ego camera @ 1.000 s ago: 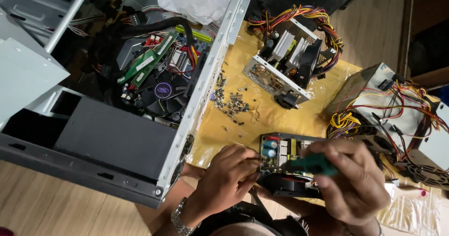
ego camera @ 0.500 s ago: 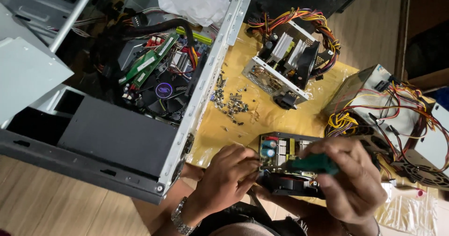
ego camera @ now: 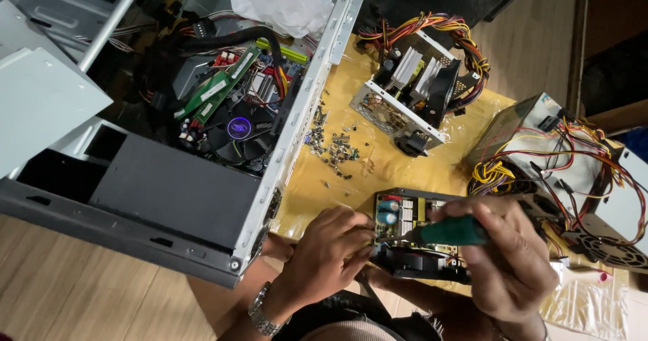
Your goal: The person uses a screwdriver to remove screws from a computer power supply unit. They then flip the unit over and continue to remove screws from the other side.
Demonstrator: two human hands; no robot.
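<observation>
On the yellow-covered worktop (ego camera: 351, 186), just right of the open computer case (ego camera: 169, 192), the left hand (ego camera: 324, 260) is steadying a small power supply (ego camera: 412, 236) while right hand (ego camera: 506, 260) fingers are gripping a green-handled screwdriver (ego camera: 449, 233).

The right hand (ego camera: 513, 267) with the green-handled screwdriver (ego camera: 449, 233) has shifted slightly up over the open power supply (ego camera: 405, 213).
</observation>
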